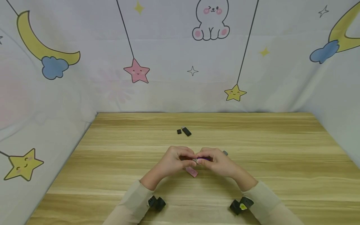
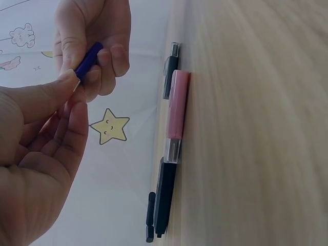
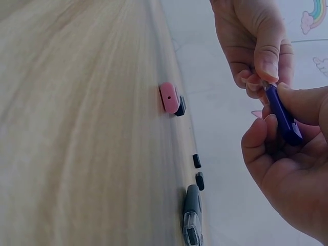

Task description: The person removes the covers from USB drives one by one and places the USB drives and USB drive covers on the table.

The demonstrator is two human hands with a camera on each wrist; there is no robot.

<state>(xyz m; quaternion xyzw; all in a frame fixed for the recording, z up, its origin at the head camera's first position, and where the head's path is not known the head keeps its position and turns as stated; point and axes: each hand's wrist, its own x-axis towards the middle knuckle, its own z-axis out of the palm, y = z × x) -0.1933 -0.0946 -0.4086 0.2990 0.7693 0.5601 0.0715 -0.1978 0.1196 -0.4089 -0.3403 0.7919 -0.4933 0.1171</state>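
"Head view: the purple-blue USB flash drive (image 3: pixel 281 117) is nearly lost between the fingers. Where is it exactly?"

"Held above the bench (image 1: pixel 118 184), with both ends gripped. The right hand (image 1: pixel 220 162) is closed around its body, thumb on top and fingers curled under. The left hand (image 1: pixel 175 161) is nearly closed too, pinching the silvery end between thumb and fingertips."

"What could go wrong?"

"I'd worry about that pinch. The end is tiny, so a hard tug might make the drive slip and drop, perhaps onto the pink USB flash drive (image 1: pixel 192 171) lying just below. A twist could strain the silvery part. And a careless sleeve (image 1: pixel 130 200) might sweep the pink drive aside."

"And the small black cap (image 1: pixel 179 131)?"

"It lies loose, just beside the black USB flash drive (image 1: pixel 186 131); a knock could send it astray."

"What can't you make out?"

"Whether the silvery end is a bare plug or covered; the left fingertips hide it. In the head view, the right hand masks most of the grey USB flash drive (image 3: pixel 192 205); the right wrist view shows its clear end, cut off at the bottom edge."
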